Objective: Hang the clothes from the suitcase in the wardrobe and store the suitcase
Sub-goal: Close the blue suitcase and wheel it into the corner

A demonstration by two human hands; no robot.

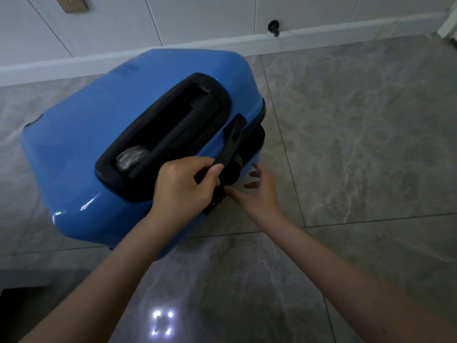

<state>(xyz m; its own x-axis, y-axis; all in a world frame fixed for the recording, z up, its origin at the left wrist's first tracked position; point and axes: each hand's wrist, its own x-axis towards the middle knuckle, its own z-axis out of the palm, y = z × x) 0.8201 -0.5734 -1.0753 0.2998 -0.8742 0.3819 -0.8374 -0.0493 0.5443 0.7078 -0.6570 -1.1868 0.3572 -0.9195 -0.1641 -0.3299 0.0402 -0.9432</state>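
**Blue suitcase held upright by its carry handle on a tiled floor**

At the far left, a white skirting board point(74, 68) is seen running along the foot of a white panelled wall point(118, 21), on which a small brass-coloured plate point(75, 4) is fixed near the top edge. The blue suitcase point(81, 144) is found left of centre, standing upright on the grey marbled floor tiles point(358, 120) and viewed from above, close to the skirting board. Its top face is occupied by a black recessed housing point(222, 95) in which the telescopic handle point(173, 134) lies retracted; something pale and wrapped is lodged in the near end of that recess, though what it is cannot be told.

Just right of the housing, the black carry handle point(233, 137) is lifted off the shell. It is gripped at its near end by the left hand point(183, 186), whose fingers are curled round the strap with the thumb laid across it. A small lock panel with pale dots is partly hidden beneath that hand.

Further right, the right hand point(257, 191) is held beside the suitcase's edge with its fingers loosely spread; nothing is grasped by it, and whether the fingertips touch the shell cannot be told. A black doorstop point(273, 27) is seen on the wall above the skirting. A bright square reflection point(162, 321) is cast on the floor near the bottom edge.
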